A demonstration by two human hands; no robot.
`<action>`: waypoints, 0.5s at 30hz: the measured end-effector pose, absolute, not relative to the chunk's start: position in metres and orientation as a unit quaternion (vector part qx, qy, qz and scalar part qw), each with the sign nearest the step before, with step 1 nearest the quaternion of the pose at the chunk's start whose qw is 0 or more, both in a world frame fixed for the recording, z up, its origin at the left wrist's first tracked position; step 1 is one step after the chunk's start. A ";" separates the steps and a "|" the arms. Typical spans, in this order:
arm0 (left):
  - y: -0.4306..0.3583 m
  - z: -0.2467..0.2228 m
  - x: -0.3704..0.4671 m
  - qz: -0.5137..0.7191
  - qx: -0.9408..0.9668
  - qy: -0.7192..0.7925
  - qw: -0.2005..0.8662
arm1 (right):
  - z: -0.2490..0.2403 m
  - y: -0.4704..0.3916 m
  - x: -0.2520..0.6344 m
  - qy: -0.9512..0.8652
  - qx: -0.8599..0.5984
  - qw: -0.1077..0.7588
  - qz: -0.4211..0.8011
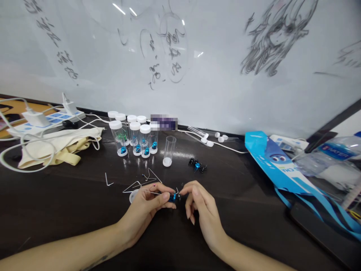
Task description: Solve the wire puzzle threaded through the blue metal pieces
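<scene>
My left hand (150, 203) pinches a small blue metal part with a black end (173, 197) between thumb and fingers. A short bent metal key (177, 191) stands up at the black end. My right hand (199, 205) is beside it, its index fingertip at the black end and the thumb apart, with nothing visible in its grasp. Behind my left hand lie bent metal wires (150, 176), and a white round cap (133, 195) is partly covered by that hand. An L-shaped hex key (107, 180) rests farther left.
Several capped clear tubes (116, 132) with blue or green parts stand at the back. An uncapped tube (170, 148) is nearer, left of small black and blue parts (197, 165). A cloth bag (60, 145) and power strip (53, 118) lie left; a blue bag (262, 158) lies right.
</scene>
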State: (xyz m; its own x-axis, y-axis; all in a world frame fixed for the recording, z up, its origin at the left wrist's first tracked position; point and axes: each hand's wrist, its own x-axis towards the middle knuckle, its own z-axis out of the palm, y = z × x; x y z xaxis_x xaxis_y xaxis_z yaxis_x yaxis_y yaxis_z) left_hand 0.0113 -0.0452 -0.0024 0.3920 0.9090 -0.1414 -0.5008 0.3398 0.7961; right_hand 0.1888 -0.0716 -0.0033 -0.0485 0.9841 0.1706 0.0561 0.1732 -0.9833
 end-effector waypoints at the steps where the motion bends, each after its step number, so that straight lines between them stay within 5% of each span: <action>1: -0.045 -0.003 0.011 0.462 0.342 0.299 0.761 | -0.003 -0.071 0.189 -0.566 -0.458 0.516 0.450; 15: -0.046 -0.003 0.011 0.463 0.341 0.297 0.762 | -0.002 -0.070 0.190 -0.576 -0.453 0.520 0.438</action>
State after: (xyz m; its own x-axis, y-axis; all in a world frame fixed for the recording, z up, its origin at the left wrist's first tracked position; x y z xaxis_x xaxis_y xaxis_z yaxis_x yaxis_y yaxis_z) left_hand 0.0110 -0.0456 -0.0030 0.3942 0.9087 -0.1375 -0.5038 0.3388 0.7946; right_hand 0.1900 -0.0705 -0.0021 -0.0478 0.9781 0.2028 0.0672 0.2057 -0.9763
